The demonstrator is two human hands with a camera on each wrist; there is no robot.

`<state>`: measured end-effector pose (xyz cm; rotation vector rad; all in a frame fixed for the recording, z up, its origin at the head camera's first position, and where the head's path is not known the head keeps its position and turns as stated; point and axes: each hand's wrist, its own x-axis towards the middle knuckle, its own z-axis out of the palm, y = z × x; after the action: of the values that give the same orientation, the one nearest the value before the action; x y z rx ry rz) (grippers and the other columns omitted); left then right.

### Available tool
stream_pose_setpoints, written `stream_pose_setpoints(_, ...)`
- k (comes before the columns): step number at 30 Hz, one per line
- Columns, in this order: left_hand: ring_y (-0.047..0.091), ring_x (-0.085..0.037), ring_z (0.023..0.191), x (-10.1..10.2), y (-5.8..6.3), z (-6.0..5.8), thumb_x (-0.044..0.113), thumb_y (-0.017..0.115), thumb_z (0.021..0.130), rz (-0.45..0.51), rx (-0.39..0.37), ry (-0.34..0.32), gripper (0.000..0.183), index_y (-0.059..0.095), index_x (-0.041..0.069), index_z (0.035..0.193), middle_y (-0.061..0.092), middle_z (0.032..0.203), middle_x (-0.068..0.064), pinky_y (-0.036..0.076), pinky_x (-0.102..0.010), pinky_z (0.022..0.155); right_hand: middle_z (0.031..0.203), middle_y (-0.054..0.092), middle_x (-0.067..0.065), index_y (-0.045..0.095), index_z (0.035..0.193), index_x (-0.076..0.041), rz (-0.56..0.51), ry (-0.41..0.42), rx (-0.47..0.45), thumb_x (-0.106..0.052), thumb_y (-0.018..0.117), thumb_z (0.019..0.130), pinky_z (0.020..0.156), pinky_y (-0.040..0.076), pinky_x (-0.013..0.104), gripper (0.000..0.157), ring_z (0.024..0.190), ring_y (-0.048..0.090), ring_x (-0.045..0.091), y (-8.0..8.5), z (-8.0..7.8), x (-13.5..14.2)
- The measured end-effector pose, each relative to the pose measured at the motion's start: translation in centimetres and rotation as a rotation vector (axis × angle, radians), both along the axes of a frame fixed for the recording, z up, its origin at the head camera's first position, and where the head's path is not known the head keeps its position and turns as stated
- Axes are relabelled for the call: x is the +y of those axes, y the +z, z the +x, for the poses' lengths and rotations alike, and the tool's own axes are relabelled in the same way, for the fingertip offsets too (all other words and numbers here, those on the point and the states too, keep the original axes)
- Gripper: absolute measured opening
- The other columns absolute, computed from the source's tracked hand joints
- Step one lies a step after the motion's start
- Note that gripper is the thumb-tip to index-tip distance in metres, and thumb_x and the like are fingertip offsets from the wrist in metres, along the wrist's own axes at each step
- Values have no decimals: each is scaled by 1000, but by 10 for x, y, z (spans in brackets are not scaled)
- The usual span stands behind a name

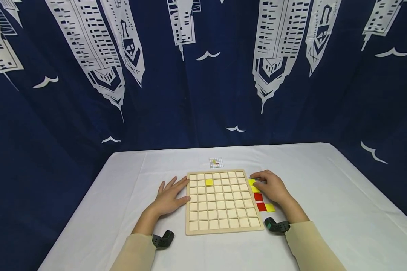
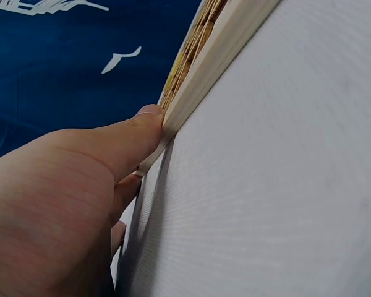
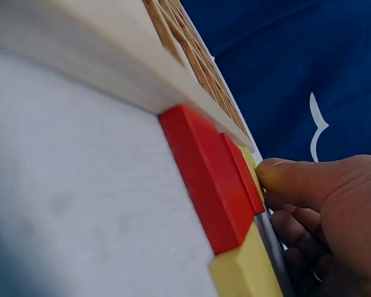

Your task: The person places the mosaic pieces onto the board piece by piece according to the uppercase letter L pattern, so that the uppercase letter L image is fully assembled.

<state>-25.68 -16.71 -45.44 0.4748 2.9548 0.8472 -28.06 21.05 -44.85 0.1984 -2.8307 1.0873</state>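
Observation:
A wooden grid board lies on the white table, with one yellow tile in a cell of its second row from the far edge. My left hand rests by the board's left edge with fingers spread; thumb and fingertips touch the frame. At the far right corner of the board, my right hand pinches a yellow square tile between thumb and forefinger, partly hidden by them. Another yellow tile lies just nearer, under the thumb. In the right wrist view the thumb hides most of the yellow tiles.
Beside the board's right edge lie a red tile, a second red tile and a yellow tile against it. Beyond the board is a small pattern card. A dark blue printed curtain hangs behind the table.

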Motion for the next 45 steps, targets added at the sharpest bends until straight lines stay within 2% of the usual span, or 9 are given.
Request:
stream_pose_setpoints(6, 14, -34, 157, 1, -2, 0, 39, 63, 95, 3, -2, 5, 66, 41, 19, 154, 33, 164, -1, -5, -64, 123, 122, 64, 15, 72, 118, -7, 22, -2, 6, -9, 64, 94, 98, 50, 51, 25, 105, 58, 29, 0, 1, 0)
stream_pose_setpoints(16, 14, -33, 157, 0, -2, 0, 40, 63, 95, -10, 1, 12, 66, 41, 20, 154, 33, 164, 0, -5, -63, 124, 125, 62, 14, 72, 117, -9, 22, 27, -60, -13, 65, 94, 102, 50, 52, 25, 110, 57, 31, 3, 0, 2)
stream_pose_setpoints(24, 14, -32, 157, 1, -3, 0, 40, 63, 95, -14, -1, 15, 66, 41, 20, 154, 33, 164, 1, -5, -63, 124, 120, 65, 15, 73, 114, -6, 18, 7, -34, -13, 65, 94, 98, 51, 50, 22, 103, 59, 28, 2, -1, 3)
stream_pose_setpoints(33, 14, -33, 157, 1, -2, -1, 39, 64, 94, -6, 7, 15, 66, 42, 19, 153, 34, 164, 0, -5, -63, 124, 112, 67, 15, 75, 111, -5, 58, -31, 31, -9, 67, 93, 88, 52, 43, 20, 95, 60, 25, 5, -3, 2)
stream_pose_setpoints(45, 15, -33, 157, 1, -1, 0, 38, 64, 95, 3, 7, 12, 66, 42, 19, 153, 35, 163, 0, -6, -63, 123, 116, 68, 15, 75, 111, -5, 61, -6, 29, -12, 71, 91, 94, 54, 49, 22, 102, 62, 28, 5, -2, 5)
